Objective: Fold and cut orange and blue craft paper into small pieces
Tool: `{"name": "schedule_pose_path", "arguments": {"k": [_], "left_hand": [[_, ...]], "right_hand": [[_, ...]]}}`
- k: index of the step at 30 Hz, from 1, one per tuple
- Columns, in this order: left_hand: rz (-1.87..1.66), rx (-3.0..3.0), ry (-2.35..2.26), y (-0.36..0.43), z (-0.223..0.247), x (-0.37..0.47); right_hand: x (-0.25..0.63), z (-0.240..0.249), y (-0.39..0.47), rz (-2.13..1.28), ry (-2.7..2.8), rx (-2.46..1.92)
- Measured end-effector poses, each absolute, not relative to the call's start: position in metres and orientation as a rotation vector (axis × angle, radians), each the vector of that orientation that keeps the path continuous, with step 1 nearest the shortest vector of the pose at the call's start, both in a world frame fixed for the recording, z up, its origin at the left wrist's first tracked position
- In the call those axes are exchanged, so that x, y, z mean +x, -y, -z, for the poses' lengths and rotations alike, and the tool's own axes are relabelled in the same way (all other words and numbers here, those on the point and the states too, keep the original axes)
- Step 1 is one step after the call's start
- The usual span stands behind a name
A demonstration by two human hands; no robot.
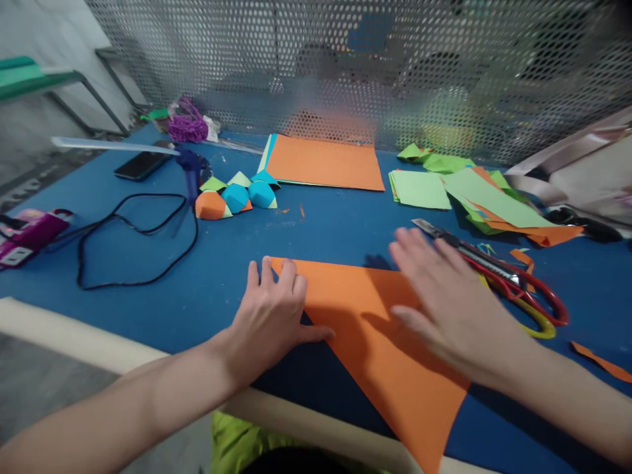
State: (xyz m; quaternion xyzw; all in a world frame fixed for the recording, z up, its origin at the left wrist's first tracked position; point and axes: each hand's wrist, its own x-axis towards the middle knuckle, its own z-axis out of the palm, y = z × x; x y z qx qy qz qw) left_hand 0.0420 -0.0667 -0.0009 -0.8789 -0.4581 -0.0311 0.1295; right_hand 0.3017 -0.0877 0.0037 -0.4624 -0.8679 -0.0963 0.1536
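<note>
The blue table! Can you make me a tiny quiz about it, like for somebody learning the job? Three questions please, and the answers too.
1. What colour is the string bundle lying beyond the phone?
2. Which tool lies over the red scissors handle? A: a paintbrush. B: a utility knife. C: a hammer.
3. True or false: the left hand is holding that tool.

Key:
1. Purple.
2. B.
3. False; its fingers are on the orange paper.
</note>
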Motion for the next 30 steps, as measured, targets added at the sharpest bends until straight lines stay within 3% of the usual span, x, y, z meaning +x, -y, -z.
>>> {"name": "schedule_pose_path", "arguments": {"k": [6, 9, 21, 30], "left_hand": [[0.022, -2.619, 1.255, 0.069, 0.004, 0.038], [-0.066, -2.621, 1.270, 0.068, 0.005, 0.038], [0.031, -2.549, 1.246, 0.062, 0.018, 0.037], [0.123, -2.565, 1.307, 0.061, 0.024, 0.036]], "right_hand": [[0.222, 0.012, 0.068, -0.298, 2.597, -0.965], [0.205, 0.021, 0.061, -0.428, 2.526, -0.909], [0.219, 0.025, 0.065, -0.357, 2.655, -1.036], [0.292, 0.028, 0.085, -0.310, 2.597, -1.561]]}}
